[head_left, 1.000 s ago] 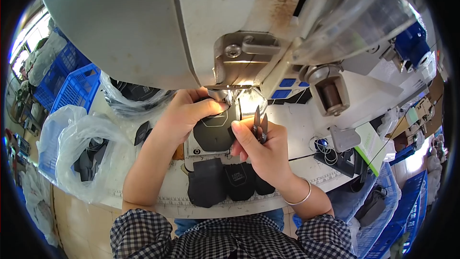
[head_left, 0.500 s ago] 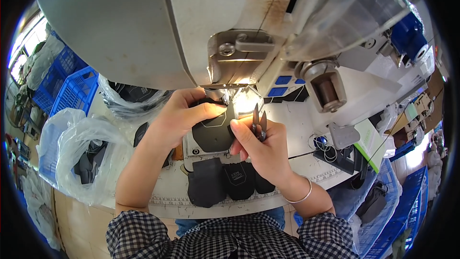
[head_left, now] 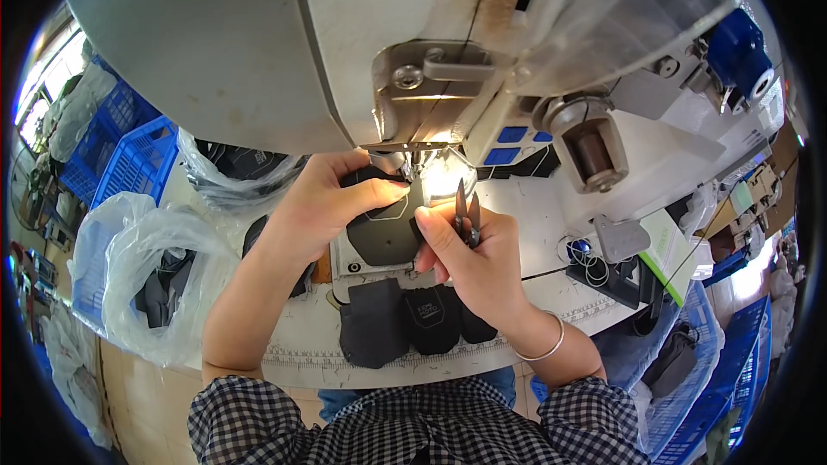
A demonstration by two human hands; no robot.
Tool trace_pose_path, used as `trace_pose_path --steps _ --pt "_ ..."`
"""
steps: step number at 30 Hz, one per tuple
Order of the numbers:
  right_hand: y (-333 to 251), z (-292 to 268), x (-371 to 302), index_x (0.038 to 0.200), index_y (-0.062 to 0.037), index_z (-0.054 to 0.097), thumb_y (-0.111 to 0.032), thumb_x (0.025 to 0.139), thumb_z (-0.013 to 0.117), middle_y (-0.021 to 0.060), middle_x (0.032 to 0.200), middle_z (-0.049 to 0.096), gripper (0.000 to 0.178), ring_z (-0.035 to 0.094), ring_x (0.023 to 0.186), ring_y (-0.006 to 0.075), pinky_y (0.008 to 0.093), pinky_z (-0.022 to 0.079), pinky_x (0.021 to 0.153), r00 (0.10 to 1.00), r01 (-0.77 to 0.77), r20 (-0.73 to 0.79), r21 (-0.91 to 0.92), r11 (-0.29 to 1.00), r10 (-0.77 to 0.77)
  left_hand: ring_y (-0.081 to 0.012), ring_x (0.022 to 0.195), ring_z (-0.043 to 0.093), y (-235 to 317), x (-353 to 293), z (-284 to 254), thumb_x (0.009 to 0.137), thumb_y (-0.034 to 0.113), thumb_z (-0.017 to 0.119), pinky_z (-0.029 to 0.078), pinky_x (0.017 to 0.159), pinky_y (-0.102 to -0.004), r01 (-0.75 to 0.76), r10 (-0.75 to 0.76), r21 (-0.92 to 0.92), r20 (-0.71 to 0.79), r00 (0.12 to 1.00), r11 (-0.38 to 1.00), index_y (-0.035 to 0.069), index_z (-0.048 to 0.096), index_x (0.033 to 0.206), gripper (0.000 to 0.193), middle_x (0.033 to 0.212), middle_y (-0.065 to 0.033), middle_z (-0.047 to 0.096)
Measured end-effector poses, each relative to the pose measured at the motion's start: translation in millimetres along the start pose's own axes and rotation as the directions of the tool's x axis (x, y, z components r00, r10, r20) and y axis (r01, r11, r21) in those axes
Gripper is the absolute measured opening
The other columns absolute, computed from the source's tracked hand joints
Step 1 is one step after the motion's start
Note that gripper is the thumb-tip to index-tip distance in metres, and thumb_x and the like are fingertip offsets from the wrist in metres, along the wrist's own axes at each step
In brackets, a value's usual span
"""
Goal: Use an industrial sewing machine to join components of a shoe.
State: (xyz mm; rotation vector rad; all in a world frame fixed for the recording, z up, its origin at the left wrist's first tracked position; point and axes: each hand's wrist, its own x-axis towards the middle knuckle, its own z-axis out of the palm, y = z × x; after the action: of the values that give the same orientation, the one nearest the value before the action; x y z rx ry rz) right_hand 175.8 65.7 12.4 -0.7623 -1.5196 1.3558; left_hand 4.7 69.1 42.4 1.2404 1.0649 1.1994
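Observation:
A dark fabric piece [head_left: 383, 242] with a pale outline lies under the lit needle area of a sewing machine [head_left: 233, 52]. My left hand [head_left: 320, 207] grips its upper left part, thumb on top close to the presser foot. At the piece's right edge is my right hand [head_left: 475, 263], thumb and fingers pinched together there. Dark thread snips [head_left: 468, 213] are tucked in that same hand, blades pointing up. Nearer me, a plain black piece [head_left: 373, 327] and a printed black piece [head_left: 429, 320] lie side by side, with another partly under my right wrist.
Plastic bags of dark pieces [head_left: 164, 284] lie at the left, by blue crates [head_left: 138, 159]. At the right are a thread spool [head_left: 594, 159], a green-and-white booklet [head_left: 668, 250] and a blue basket [head_left: 689, 379]. A ruler strip [head_left: 310, 360] follows the table's near edge.
Both hands keep their hold on the fabric and snips. The piece has shifted very slightly toward the needle; otherwise only the view has moved a little.

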Motion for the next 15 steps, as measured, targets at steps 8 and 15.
trace_pose_path --steps 8,15 --pt "2.5 -0.4 0.5 0.076 -0.0015 0.06 -0.021 0.086 0.054 0.0004 0.053 0.055 0.023 0.046 0.043 0.0028 0.0176 0.034 0.039 1.0 0.014 0.009 0.02 1.0 -0.014 -0.0068 0.067 0.053 -4.3 3.3 -2.7 0.073 0.006 0.062 0.042 0.062 -0.0195 0.016 -0.012 -0.094 0.039 0.999 0.995 -0.001 0.06 0.081 0.011 0.076 -0.0024 0.059" --pt "7.5 -14.2 -11.9 0.081 -0.0015 0.062 -0.021 0.086 0.054 0.0002 0.054 0.055 0.021 0.045 0.043 0.0018 0.016 0.032 0.039 0.999 -0.037 0.028 -0.004 0.999 0.037 -0.0131 0.065 0.06 -4.3 8.5 -1.0 0.07 0.004 0.059 0.048 0.059 -0.0237 -0.049 0.043 -0.174 -0.039 0.998 0.983 -0.006 0.058 0.087 0.02 0.08 -0.0095 0.062"
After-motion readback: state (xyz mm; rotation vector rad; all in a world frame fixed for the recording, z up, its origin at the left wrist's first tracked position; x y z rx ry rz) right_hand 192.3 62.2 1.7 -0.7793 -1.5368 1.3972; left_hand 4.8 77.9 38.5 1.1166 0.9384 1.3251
